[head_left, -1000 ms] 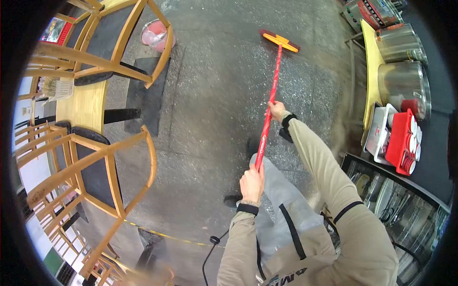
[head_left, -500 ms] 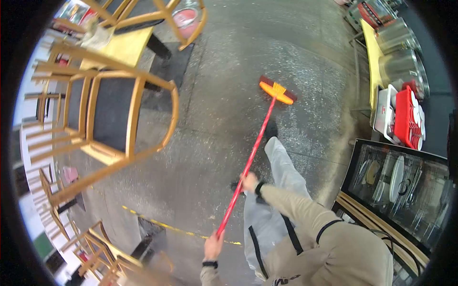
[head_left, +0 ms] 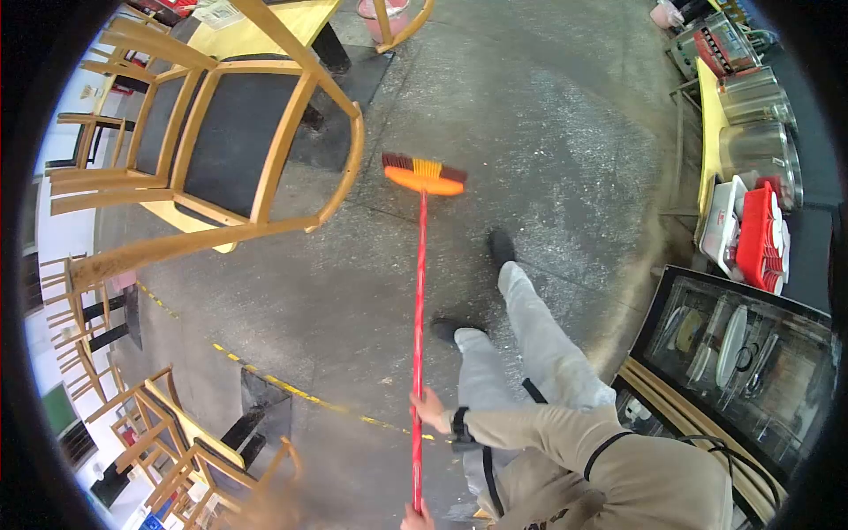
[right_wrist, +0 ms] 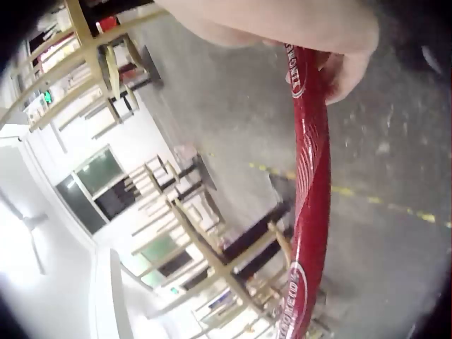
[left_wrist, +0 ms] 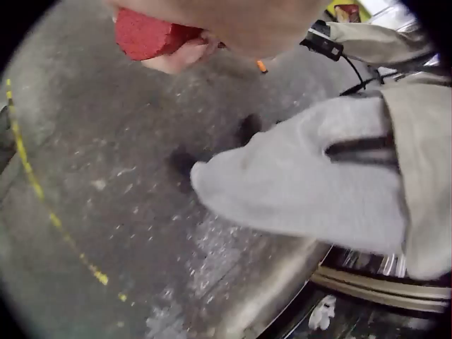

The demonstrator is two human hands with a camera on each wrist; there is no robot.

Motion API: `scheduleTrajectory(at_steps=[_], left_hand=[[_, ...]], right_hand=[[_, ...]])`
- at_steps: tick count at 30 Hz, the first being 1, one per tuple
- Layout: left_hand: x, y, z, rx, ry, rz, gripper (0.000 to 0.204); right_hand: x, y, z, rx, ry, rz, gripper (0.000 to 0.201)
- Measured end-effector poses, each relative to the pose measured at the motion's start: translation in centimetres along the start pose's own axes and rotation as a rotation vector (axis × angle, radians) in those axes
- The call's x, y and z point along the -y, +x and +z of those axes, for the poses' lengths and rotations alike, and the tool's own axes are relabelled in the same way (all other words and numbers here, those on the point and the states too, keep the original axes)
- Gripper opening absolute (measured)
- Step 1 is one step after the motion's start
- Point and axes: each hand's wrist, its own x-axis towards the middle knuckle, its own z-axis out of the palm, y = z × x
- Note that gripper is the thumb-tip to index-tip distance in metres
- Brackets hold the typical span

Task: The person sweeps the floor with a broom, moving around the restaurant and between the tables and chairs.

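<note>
A broom with an orange and dark-bristled head (head_left: 426, 181) rests on the grey floor, its red handle (head_left: 420, 300) running straight down the head view. My right hand (head_left: 429, 410) grips the handle partway along. Lower, at the bottom edge, my left hand (head_left: 417, 519) holds the handle near its end, mostly cut off by the frame. In the left wrist view the left hand (left_wrist: 240, 25) curls round the handle's red end (left_wrist: 152, 35). The right wrist view has the right hand (right_wrist: 282, 25) wrapped round the printed handle (right_wrist: 311, 155).
Wooden chairs (head_left: 238, 132) and a yellow-topped table (head_left: 265, 28) stand at the left. To the right are metal pots (head_left: 755, 150), a red basket (head_left: 758, 234) and a glass-topped cabinet (head_left: 733, 344). A pink bucket (head_left: 389, 18) sits at the top. Yellow tape (head_left: 291, 387) crosses the floor.
The broom head has moved left across the floor and the handle has swung upright in view. Both hands have shifted down and left overall, still gripping it. The chairs have shifted in view.
</note>
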Motion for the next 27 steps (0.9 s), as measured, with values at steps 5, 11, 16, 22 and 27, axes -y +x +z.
scheduleTrajectory(at_steps=[5,11,16,22,27], left_hand=[[-17.4,13.4,3.2,-0.162,-0.051,0.138,0.041],[-43.5,24.6,-0.3,-0.164,-0.179,0.259,0.045],[-55.9,29.3,-2.8,-0.159,-0.248,0.313,0.05],[-50.0,31.7,-4.2,-0.075,-0.146,0.239,0.047],[-37.4,25.6,-5.8,0.019,-0.16,0.063,0.048]], right_hand=[[16.7,8.3,-8.3,-0.257,0.026,-0.566,0.029],[41.5,16.0,-20.2,-0.354,-0.071,-0.707,0.045],[53.0,20.2,-25.1,-0.388,-0.289,-0.655,0.046],[47.9,20.3,-19.8,-0.417,-0.479,-0.809,0.052],[37.4,15.2,-14.3,-0.137,-0.584,-0.748,0.083]])
